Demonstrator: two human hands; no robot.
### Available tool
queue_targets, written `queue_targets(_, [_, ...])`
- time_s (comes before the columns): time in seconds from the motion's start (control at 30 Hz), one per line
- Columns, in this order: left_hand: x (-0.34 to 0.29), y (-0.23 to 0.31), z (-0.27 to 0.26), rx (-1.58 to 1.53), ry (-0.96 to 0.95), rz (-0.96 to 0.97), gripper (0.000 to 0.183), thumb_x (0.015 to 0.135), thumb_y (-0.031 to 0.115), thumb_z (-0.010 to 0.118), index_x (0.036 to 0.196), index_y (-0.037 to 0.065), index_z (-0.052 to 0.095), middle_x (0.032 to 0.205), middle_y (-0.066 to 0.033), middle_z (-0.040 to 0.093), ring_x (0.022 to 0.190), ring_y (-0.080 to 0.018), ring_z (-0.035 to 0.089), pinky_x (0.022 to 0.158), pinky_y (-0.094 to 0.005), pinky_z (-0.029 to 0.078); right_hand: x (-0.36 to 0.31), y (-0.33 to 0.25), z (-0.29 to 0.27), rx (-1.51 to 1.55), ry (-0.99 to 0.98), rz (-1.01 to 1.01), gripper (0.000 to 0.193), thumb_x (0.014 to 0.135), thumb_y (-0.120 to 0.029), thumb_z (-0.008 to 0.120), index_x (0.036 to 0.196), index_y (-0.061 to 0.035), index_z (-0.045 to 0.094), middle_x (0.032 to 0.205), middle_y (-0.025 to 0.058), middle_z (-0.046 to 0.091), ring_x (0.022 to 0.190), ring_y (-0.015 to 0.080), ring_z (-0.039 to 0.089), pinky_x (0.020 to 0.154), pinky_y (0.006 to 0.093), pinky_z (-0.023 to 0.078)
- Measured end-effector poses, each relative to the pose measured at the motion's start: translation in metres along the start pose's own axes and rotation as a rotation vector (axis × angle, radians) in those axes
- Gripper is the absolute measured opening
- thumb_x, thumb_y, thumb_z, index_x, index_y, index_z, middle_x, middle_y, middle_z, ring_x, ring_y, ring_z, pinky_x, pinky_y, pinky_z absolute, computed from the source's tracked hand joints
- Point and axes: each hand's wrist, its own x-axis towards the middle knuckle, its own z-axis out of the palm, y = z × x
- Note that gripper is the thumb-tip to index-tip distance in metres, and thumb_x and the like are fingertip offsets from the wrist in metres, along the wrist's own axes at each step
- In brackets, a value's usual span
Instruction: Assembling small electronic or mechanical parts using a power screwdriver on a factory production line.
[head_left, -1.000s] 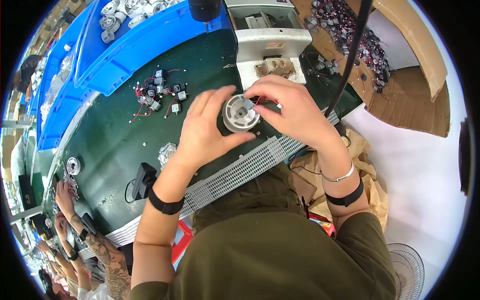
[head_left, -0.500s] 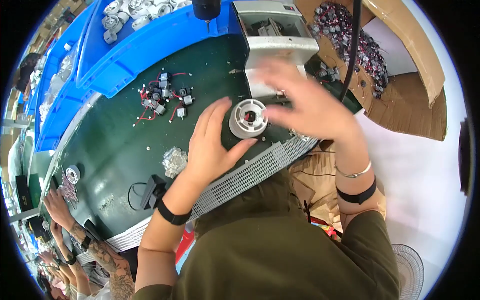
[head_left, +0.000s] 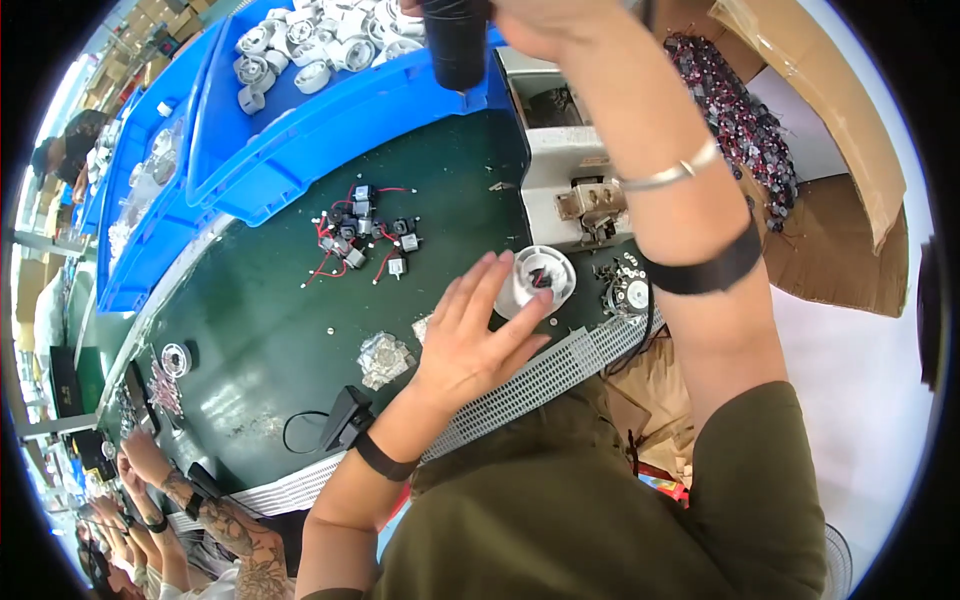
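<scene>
Over the last second the right hand [head_left: 545,28] had been lifted away from the white round housing [head_left: 547,254] and carried up to the black hanging driver [head_left: 455,50], around which its grip appeared to be closed, though part of it was cut off by the upper edge of the view. The housing was left standing on the green desk [head_left: 260,345], and the left hand [head_left: 470,345] was kept at its near left side, touching it, with fingers spread in a wide grip. A dark insert [head_left: 539,277] with a bit of red was seen inside the housing's opening. From this it was judged that the work had passed from bare fingers to tool. In the large blue bin [head_left: 340,135], many white housings [head_left: 312,77] were heaped; in the narrower blue bin [head_left: 150,275] beside it, white parts and clear plastic were held. At the far right, a dense mass of small motors [head_left: 735,110] with red wires was contained in an open cardboard box [head_left: 845,220].
</scene>
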Motion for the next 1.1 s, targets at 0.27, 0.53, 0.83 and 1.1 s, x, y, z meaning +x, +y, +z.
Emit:
queue_targets(0.27, [0.009,-0.005,0.003,-0.017,0.013,-0.052,0.038,0.067,0.015,0.077,0.104,0.012,0.066,0.121,-0.0187,0.055,0.101,-0.034,0.059,0.083,-0.0408,0.05,-0.096,-0.047,-0.019,-0.232,0.302,-0.087,0.038,0.077,-0.013,0.066,0.107,0.008,0.054,0.069,0.0116,0.06,0.058,0.0207,0.06,0.056,0.0321,0.05])
queue_targets(0.53, [0.008,-0.006,0.003,0.0,-0.012,-0.059,0.042,0.063,0.006,0.078,0.103,0.006,0.067,0.122,-0.0206,0.056,0.097,-0.0327,0.061,0.076,-0.0369,0.054,-0.144,-0.027,-0.017,-0.117,0.557,-0.065,0.05,0.072,0.006,0.061,0.117,0.0088,0.043,0.067,0.01,0.059,0.055,0.0178,0.057,0.054,0.0285,0.048])
queue_targets(0.83, [0.006,-0.006,0.013,-0.029,0.085,-0.071,0.04,0.062,0.012,0.079,0.099,0.006,0.067,0.119,-0.019,0.057,0.092,-0.032,0.062,0.076,-0.0373,0.052,-0.154,-0.014,-0.026,-0.136,0.575,-0.085,0.047,0.074,0.007,0.061,0.117,0.0072,0.042,0.072,0.0113,0.058,0.058,0.0174,0.057,0.053,0.0287,0.048])
queue_targets(1.1, [0.004,-0.005,0.017,-0.113,0.115,-0.094,0.04,0.061,0.01,0.079,0.099,0.005,0.067,0.119,-0.0202,0.056,0.095,-0.0332,0.061,0.075,-0.0365,0.053,-0.143,0.026,-0.051,0.04,0.343,-0.428,0.048,0.074,0.008,0.061,0.118,0.0072,0.041,0.077,0.0123,0.059,0.06,0.0166,0.057,0.054,0.0283,0.049])
